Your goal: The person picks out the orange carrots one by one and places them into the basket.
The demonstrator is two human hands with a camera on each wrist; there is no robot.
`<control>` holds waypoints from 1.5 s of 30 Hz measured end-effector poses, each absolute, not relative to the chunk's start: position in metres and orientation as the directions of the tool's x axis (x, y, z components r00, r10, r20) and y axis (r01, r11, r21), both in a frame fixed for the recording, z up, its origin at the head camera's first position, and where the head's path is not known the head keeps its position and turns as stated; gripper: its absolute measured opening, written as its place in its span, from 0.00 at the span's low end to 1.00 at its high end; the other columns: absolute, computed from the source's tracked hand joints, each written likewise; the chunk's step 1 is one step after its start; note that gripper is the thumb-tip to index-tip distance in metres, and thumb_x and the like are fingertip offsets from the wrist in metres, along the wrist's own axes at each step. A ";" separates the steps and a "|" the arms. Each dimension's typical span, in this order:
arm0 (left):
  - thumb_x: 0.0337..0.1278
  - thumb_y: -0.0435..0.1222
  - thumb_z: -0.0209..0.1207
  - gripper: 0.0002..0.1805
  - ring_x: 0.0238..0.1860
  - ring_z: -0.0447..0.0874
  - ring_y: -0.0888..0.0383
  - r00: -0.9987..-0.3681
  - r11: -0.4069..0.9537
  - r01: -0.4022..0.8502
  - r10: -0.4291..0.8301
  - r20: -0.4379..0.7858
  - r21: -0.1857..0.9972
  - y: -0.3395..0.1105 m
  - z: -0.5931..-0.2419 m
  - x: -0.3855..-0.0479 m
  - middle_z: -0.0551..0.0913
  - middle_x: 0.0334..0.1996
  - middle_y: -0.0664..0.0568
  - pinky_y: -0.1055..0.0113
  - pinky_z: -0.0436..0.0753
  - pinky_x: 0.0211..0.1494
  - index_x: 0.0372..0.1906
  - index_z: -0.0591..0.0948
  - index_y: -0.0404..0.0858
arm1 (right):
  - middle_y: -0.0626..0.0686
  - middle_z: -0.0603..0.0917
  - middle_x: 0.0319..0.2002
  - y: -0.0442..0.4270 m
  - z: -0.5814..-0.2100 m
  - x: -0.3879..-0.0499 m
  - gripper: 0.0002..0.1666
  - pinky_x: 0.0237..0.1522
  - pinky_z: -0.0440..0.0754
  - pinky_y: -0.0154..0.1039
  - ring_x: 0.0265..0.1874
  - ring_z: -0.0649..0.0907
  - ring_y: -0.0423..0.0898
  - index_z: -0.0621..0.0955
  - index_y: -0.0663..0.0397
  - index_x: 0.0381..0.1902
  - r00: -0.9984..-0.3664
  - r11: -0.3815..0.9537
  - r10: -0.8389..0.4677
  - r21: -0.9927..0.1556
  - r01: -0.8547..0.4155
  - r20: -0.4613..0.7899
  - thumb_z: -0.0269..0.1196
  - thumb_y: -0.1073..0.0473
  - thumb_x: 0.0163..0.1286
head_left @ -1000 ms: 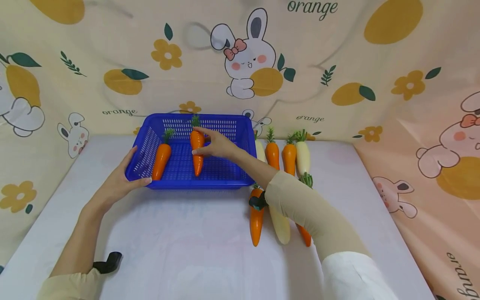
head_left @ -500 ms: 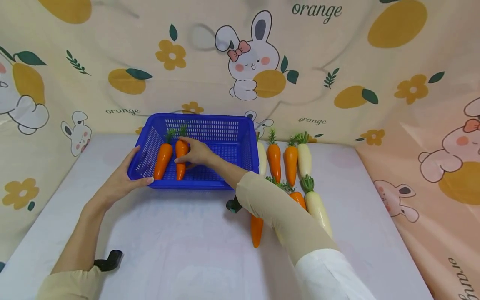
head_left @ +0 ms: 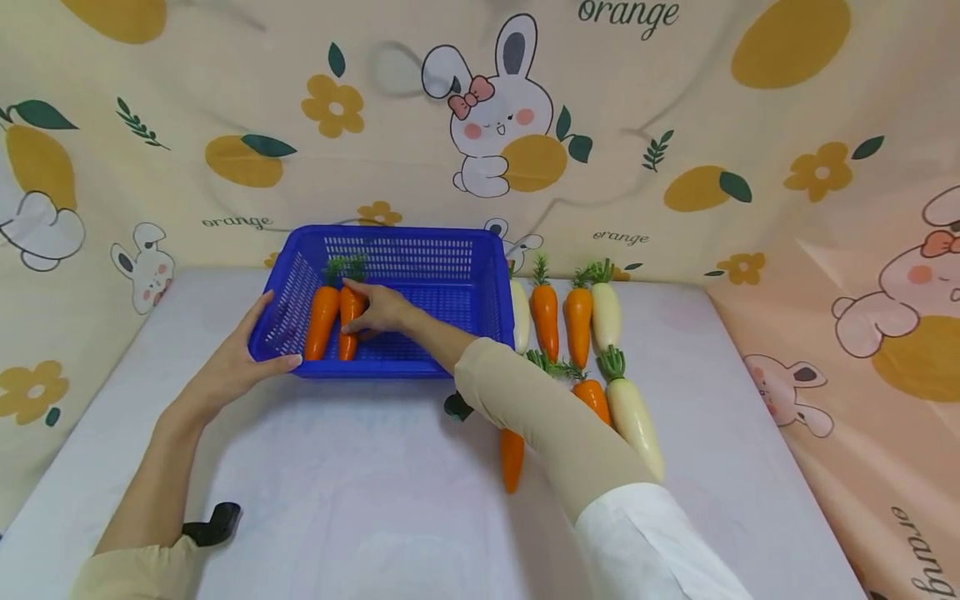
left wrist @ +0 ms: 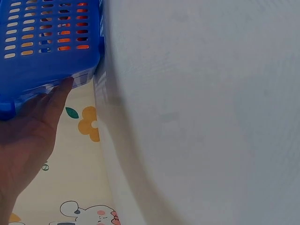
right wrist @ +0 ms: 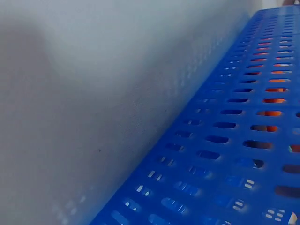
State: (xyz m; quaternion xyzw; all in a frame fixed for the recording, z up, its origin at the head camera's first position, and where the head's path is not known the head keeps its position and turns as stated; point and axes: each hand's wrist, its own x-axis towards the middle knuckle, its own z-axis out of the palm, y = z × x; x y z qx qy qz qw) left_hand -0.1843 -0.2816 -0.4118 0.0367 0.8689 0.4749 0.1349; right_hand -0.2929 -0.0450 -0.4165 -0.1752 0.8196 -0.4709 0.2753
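Note:
Inside the blue basket (head_left: 405, 369), my right hand (head_left: 381, 308) pinches an orange carrot (head_left: 349, 317) by its upper part. Another carrot (head_left: 322, 323) lies just left of it, close alongside. My left hand (head_left: 236, 358) rests on the basket's left end, thumb at the front corner and fingers along the side. In the left wrist view the left hand (left wrist: 35, 124) lies with extended fingers against the basket wall (left wrist: 47, 70). The right wrist view shows the perforated basket side (right wrist: 211, 140) with orange behind its holes; the right hand is not visible there.
Right of the basket, several carrots (head_left: 545, 321) and white radishes (head_left: 633, 425) lie on the white table (head_left: 360, 500), some partly hidden by my right sleeve (head_left: 540, 425). A patterned cloth (head_left: 630, 100) hangs behind the table and along its sides.
My right hand has moved left inside the basket with the carrot, bringing it from the middle to beside the other carrot. My left hand has stayed on the basket's left end.

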 end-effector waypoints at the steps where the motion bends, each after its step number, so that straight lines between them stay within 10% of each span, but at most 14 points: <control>1: 0.62 0.48 0.64 0.59 0.76 0.34 0.29 -0.961 0.545 -0.063 0.193 -0.198 0.836 -0.281 -0.412 -0.184 0.31 0.79 0.38 0.27 0.45 0.69 0.78 0.29 0.61 | 0.61 0.67 0.69 -0.044 -0.415 -0.293 0.54 0.43 0.87 0.43 0.43 0.85 0.51 0.56 0.42 0.79 -0.781 0.485 -0.553 -0.875 -0.017 -0.291 0.70 0.67 0.62; 14: 0.62 0.48 0.64 0.59 0.76 0.31 0.30 -0.963 0.533 -0.072 0.182 -0.198 0.843 -0.283 -0.412 -0.182 0.31 0.79 0.39 0.27 0.42 0.70 0.78 0.30 0.61 | 0.67 0.71 0.67 0.002 -0.401 -0.297 0.41 0.46 0.86 0.52 0.45 0.85 0.63 0.66 0.52 0.74 -0.820 0.397 -0.552 -0.913 -0.096 -0.154 0.69 0.63 0.66; 24: 0.62 0.48 0.64 0.58 0.76 0.31 0.31 -0.964 0.522 -0.067 0.185 -0.189 0.850 -0.282 -0.411 -0.182 0.31 0.79 0.40 0.27 0.43 0.70 0.78 0.30 0.60 | 0.53 0.79 0.62 0.057 -0.370 -0.283 0.30 0.50 0.85 0.46 0.48 0.85 0.45 0.74 0.47 0.68 -0.817 0.332 -0.575 -0.926 -0.180 -0.047 0.67 0.59 0.69; 45: 0.63 0.46 0.64 0.58 0.76 0.33 0.28 -0.971 0.512 -0.060 0.171 -0.170 0.857 -0.281 -0.414 -0.182 0.32 0.79 0.37 0.27 0.43 0.70 0.79 0.30 0.57 | 0.58 0.76 0.64 0.182 -0.349 -0.228 0.29 0.54 0.83 0.44 0.56 0.81 0.53 0.74 0.55 0.67 -0.888 0.276 -0.457 -0.942 -0.194 0.049 0.66 0.60 0.69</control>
